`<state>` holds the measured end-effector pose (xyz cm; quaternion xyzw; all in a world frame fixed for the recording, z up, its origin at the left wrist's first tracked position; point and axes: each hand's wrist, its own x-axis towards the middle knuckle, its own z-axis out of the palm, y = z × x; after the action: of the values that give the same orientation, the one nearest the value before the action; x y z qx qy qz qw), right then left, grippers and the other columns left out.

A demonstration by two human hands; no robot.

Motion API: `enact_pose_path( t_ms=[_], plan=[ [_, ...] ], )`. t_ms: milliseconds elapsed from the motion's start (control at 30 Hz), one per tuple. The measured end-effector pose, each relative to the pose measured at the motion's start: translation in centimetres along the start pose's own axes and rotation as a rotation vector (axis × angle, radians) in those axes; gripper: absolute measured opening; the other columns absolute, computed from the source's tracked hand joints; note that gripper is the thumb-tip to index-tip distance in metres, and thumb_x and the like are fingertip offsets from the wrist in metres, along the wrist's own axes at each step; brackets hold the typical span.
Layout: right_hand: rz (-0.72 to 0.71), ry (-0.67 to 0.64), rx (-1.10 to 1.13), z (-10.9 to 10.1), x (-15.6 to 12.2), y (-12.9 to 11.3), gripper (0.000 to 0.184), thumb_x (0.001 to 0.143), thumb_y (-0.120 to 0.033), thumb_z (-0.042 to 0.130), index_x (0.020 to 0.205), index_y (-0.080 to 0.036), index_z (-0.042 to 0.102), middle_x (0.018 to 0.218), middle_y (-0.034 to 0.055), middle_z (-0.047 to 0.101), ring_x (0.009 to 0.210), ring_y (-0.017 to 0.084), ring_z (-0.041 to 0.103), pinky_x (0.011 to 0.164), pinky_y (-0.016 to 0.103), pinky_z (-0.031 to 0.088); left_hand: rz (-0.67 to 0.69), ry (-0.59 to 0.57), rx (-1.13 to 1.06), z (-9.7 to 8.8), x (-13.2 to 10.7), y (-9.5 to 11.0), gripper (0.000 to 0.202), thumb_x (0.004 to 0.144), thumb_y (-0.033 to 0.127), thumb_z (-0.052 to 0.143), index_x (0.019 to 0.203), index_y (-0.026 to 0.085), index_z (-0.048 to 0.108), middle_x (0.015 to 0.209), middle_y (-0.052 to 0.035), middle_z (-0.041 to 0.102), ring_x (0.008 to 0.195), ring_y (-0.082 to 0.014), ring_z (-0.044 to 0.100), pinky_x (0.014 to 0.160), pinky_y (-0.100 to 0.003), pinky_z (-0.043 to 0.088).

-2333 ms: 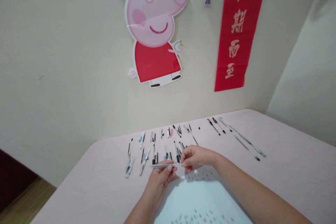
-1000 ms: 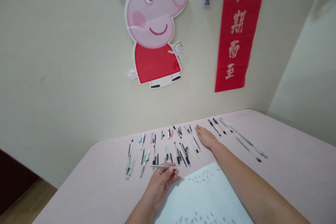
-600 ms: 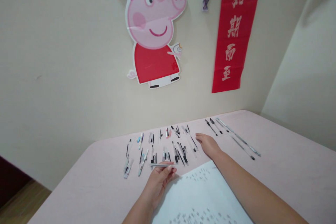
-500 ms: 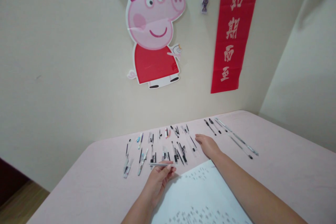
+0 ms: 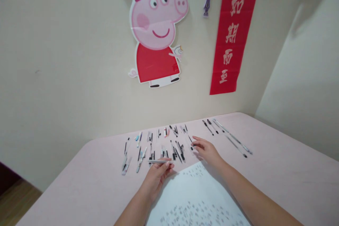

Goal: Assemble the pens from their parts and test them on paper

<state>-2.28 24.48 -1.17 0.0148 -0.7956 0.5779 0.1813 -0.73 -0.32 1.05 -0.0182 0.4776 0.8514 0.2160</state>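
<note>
My left hand (image 5: 158,174) is closed round a slim grey pen (image 5: 159,161), held level above the table at the top left of the paper. My right hand (image 5: 208,152) reaches low over the table with its fingers stretched and a little apart. Its fingertips are at the end of a thin black refill (image 5: 190,138); contact is hard to make out. A black-tipped clear pen part (image 5: 191,148) lies just beside them. Between my forearms rests a white sheet of paper (image 5: 182,190) with rows of small dark handwriting.
Several taken-apart pens (image 5: 177,150) lie in two rows on the pink table (image 5: 79,183). To the right are several whole-looking pens (image 5: 208,127) and long clear pens (image 5: 233,136). A wall with a pig cutout (image 5: 156,35) and red banner (image 5: 233,39) bounds the back.
My right hand has drawn slightly closer to the thin black refill, its fingertips now at its end. My left hand still holds the grey pen. The view has shifted slightly.
</note>
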Motion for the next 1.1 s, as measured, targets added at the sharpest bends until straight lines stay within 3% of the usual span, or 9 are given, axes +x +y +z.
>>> enact_pose_path(
  t_ms=[100,267,400,1100],
  plan=[
    [0.034,-0.099,0.174,1.9,-1.7,-2.3,0.021,0.07,-0.035,0.069,0.078,-0.016,0.074,0.115,0.0153,0.065,0.1,0.025,0.063,0.085,0.041,0.052,-0.006,0.014,0.008,0.0,0.0,0.0,0.012,0.074,0.009,0.071,0.085,0.008,0.068,0.074,-0.0079,0.07,0.069,-0.0115,0.066,0.067,-0.018,0.055],
    [0.15,-0.183,0.337,4.6,-3.6,-4.3,0.03,0.066,-0.043,0.072,0.08,-0.017,0.074,0.08,0.0072,0.068,0.062,0.017,0.065,0.063,0.033,0.055,-0.012,0.038,-0.005,0.2,0.0,0.2,0.012,0.073,0.007,0.071,0.085,0.009,0.068,0.072,-0.008,0.07,0.068,-0.0127,0.068,0.068,-0.019,0.055],
    [0.179,-0.133,0.376,5.4,-4.0,-4.4,0.024,0.063,-0.038,0.074,0.076,-0.018,0.071,0.075,0.0042,0.066,0.06,0.015,0.063,0.063,0.032,0.054,-0.007,0.038,-0.018,0.4,-0.2,0.3,0.015,0.071,0.007,0.073,0.086,0.008,0.068,0.073,-0.0086,0.071,0.068,-0.0131,0.068,0.068,-0.02,0.055],
    [0.176,-0.174,0.347,6.4,-4.3,-3.6,0.023,0.066,-0.038,0.071,0.076,-0.017,0.065,0.068,0.0016,0.067,0.063,0.017,0.064,0.064,0.032,0.051,-0.008,-0.004,0.011,-0.1,-0.1,0.0,0.023,0.068,0.013,0.077,0.088,0.01,0.067,0.074,-0.0086,0.073,0.066,-0.0137,0.068,0.071,-0.024,0.056]
  ],
)
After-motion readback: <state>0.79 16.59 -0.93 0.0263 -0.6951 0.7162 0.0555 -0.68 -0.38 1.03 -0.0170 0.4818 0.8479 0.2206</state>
